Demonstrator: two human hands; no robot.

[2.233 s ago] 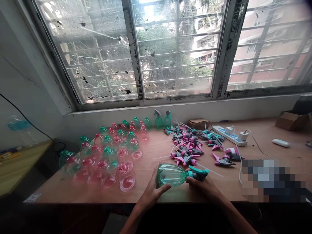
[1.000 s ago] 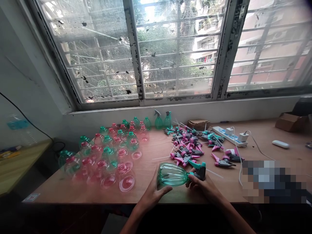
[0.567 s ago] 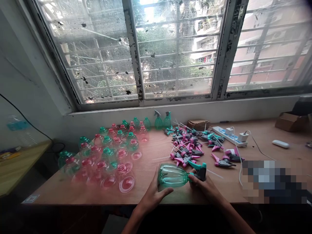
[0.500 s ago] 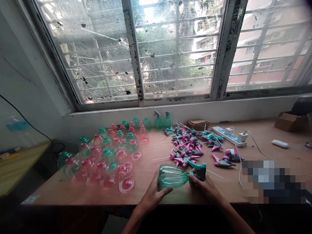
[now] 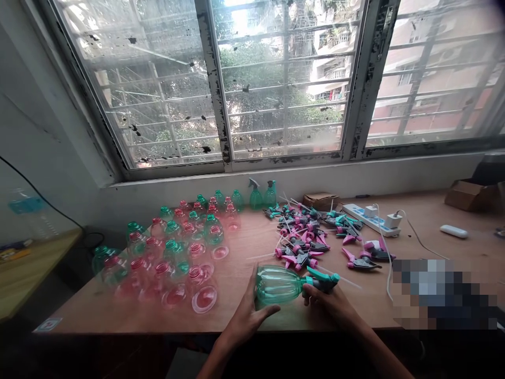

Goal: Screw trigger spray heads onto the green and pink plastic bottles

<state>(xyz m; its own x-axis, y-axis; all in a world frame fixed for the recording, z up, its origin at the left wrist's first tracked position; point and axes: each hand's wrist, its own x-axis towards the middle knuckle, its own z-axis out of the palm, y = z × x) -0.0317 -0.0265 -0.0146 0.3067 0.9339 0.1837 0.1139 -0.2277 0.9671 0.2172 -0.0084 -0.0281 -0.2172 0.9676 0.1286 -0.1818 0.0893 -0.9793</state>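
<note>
A clear green spray bottle [image 5: 278,285] lies sideways in the air above the table's front edge. My left hand [image 5: 252,310] cups its base, with the thumb along the near side. At the neck, my right hand [image 5: 321,299] has its fingers closed around the collar of a black and teal spray head [image 5: 324,282], which sits on the bottle's mouth. Beyond my hands lies a pile of loose pink, teal and grey spray heads [image 5: 303,237] with thin tubes. To the left stand several open pink and green bottles [image 5: 171,250].
Two green bottles with spray heads [image 5: 263,197] stand by the wall. At the right are a white power strip [image 5: 371,220] with plugs and cables, a white oblong item [image 5: 453,231] and a cardboard box [image 5: 467,195]. A pixelated patch covers the near right.
The spray head has turned on the bottle's neck, its trigger and nozzle now angled differently. My right hand has shifted slightly around the collar; my left hand stays at the base.
</note>
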